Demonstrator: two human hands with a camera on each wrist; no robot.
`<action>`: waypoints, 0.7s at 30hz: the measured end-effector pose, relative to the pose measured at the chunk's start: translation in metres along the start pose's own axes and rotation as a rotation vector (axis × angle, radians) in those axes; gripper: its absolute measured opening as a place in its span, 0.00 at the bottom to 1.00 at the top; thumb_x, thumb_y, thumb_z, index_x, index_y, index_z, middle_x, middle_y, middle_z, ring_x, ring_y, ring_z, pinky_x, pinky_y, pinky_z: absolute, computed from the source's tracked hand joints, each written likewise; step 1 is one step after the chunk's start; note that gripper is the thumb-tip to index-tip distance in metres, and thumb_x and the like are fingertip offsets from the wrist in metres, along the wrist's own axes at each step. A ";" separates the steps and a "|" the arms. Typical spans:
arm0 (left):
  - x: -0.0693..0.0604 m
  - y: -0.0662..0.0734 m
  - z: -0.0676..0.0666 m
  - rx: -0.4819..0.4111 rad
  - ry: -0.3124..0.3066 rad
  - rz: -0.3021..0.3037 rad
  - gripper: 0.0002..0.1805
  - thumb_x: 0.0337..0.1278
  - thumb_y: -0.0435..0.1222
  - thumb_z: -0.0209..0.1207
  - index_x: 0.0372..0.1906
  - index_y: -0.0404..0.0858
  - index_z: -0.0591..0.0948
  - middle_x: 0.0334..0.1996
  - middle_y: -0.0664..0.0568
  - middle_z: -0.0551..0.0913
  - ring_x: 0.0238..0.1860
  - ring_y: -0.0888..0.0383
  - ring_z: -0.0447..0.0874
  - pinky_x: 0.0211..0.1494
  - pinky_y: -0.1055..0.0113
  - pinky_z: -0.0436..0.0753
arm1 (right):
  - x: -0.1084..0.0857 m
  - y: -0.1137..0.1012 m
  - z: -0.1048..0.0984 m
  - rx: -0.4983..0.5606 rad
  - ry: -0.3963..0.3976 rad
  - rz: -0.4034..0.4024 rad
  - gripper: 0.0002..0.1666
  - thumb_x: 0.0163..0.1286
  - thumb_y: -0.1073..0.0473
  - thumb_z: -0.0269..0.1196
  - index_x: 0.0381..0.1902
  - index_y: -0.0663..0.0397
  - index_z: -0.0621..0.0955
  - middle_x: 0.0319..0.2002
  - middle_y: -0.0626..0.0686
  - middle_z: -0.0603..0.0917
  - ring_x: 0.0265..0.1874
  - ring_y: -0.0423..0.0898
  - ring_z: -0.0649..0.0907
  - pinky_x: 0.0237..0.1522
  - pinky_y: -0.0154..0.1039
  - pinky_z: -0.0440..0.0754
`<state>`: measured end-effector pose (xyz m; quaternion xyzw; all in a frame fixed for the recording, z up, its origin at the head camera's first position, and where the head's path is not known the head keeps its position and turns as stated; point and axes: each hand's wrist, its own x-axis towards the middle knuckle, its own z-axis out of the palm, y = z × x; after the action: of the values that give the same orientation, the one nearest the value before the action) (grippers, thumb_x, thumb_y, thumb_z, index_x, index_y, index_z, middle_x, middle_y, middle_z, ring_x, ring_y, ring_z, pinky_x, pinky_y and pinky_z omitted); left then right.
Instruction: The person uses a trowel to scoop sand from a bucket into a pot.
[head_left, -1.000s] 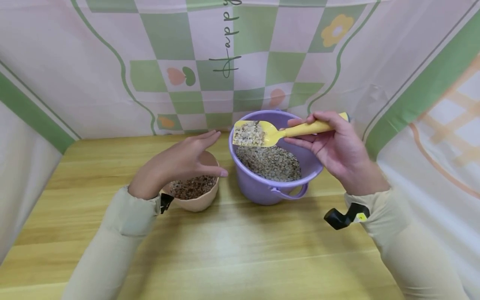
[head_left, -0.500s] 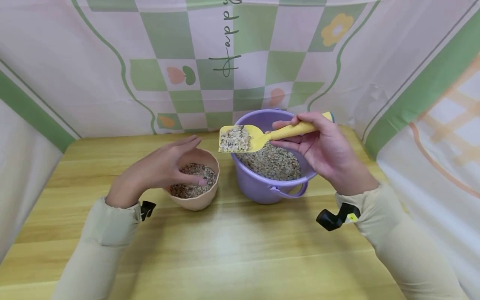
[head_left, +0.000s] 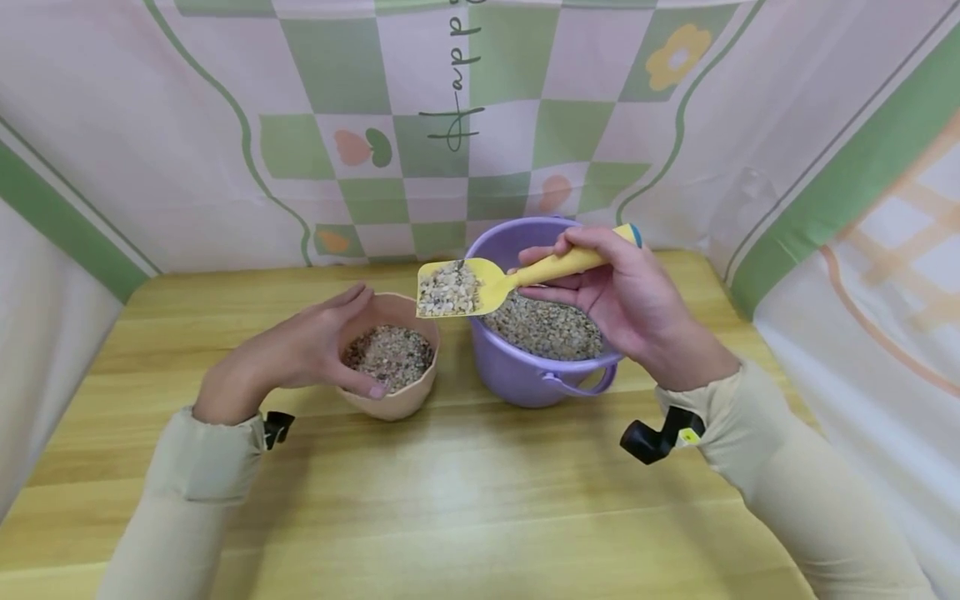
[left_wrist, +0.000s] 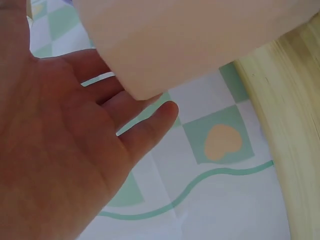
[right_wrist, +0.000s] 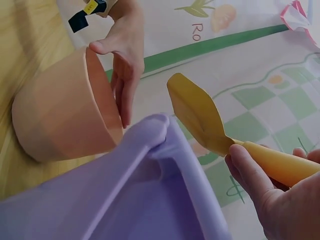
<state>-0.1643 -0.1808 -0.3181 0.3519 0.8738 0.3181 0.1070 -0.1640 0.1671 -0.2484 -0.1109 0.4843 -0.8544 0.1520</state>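
In the head view my right hand (head_left: pixel 618 296) holds a yellow toy shovel (head_left: pixel 555 267) by its handle, fingers wrapped round it. The shovel's scoop carries pale gravel (head_left: pixel 448 288) and lies level between two containers, its tip near the pot's right rim. A peach pot (head_left: pixel 397 407) with dark and pale gravel (head_left: pixel 392 354) inside stands at left. My left hand (head_left: pixel 300 346) is at the pot's left side, thumb by the near rim, fingers extended along the far side. In the left wrist view the fingers (left_wrist: pixel 147 132) look straight beside the pot (left_wrist: pixel 165 45); firm contact cannot be told.
A purple bucket (head_left: pixel 510 367) of gravel, with its handle (head_left: pixel 588 385) hanging at the front, stands right of the pot under my right hand. Behind the wooden table (head_left: pixel 450 500) hangs a checked green and white cloth (head_left: pixel 502 142).
My right hand has moved the loaded shovel left, from above the bucket to near the pot's rim. My left hand has drawn back left from over the pot to its side.
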 end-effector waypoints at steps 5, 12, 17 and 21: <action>-0.008 -0.005 0.003 0.016 0.022 -0.122 0.65 0.27 0.59 0.80 0.73 0.38 0.61 0.69 0.43 0.63 0.69 0.44 0.64 0.68 0.45 0.67 | 0.005 0.003 0.010 -0.060 -0.023 0.006 0.18 0.78 0.64 0.52 0.28 0.66 0.80 0.38 0.68 0.87 0.46 0.65 0.86 0.50 0.60 0.81; -0.013 -0.004 0.005 0.006 -0.009 -0.256 0.78 0.28 0.62 0.78 0.79 0.31 0.44 0.78 0.37 0.46 0.76 0.39 0.49 0.74 0.42 0.57 | 0.010 0.004 0.018 -0.076 -0.032 0.009 0.19 0.78 0.64 0.52 0.28 0.67 0.80 0.37 0.68 0.87 0.46 0.65 0.86 0.50 0.60 0.81; -0.012 -0.004 0.005 0.040 -0.027 -0.309 0.81 0.27 0.65 0.76 0.79 0.32 0.40 0.79 0.40 0.39 0.77 0.39 0.43 0.75 0.42 0.54 | 0.013 0.003 0.024 -0.079 -0.019 0.039 0.16 0.76 0.64 0.54 0.28 0.67 0.80 0.37 0.67 0.87 0.46 0.63 0.86 0.50 0.60 0.81; -0.011 -0.005 0.005 0.057 -0.027 -0.310 0.81 0.25 0.67 0.75 0.79 0.32 0.41 0.79 0.39 0.40 0.77 0.38 0.43 0.75 0.42 0.53 | 0.015 0.006 0.028 -0.111 -0.005 0.053 0.16 0.76 0.65 0.54 0.29 0.67 0.81 0.37 0.67 0.87 0.45 0.63 0.86 0.50 0.59 0.82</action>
<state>-0.1569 -0.1884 -0.3258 0.2201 0.9249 0.2679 0.1563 -0.1678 0.1365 -0.2388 -0.1084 0.5333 -0.8216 0.1697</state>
